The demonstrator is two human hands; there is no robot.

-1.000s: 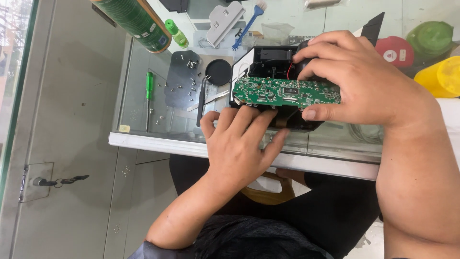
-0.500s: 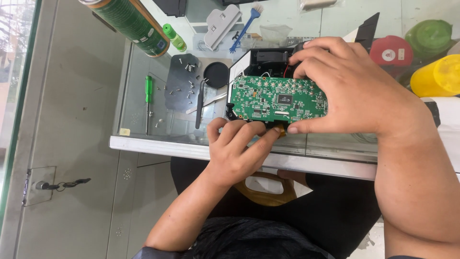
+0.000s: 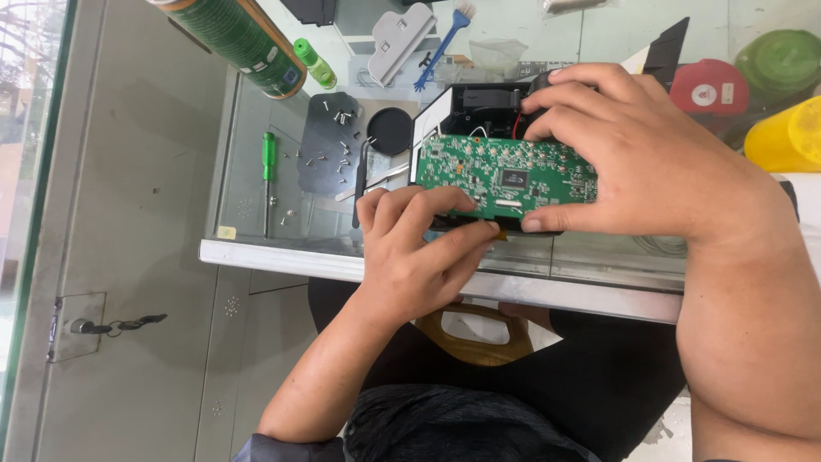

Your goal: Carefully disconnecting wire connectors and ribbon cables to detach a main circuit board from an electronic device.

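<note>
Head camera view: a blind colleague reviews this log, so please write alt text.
Two bare hands hold a green circuit board over a black device casing at a glass counter's edge: the right hand grips its right end, the left hand pinches its lower edge. Loose screws and a green-handled screwdriver lie to the left.

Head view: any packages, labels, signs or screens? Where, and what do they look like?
No screens or signs.
Can: top left, lying on its side, green printed wrap, orange rim.
Red lid: top right, round, with a round white label.
Sticker: small, yellowish, on the glass counter's near left corner.
Clear bag: top centre, crumpled plastic.
Neither the left hand nor the right hand touches these; both hold the green circuit board.
</note>
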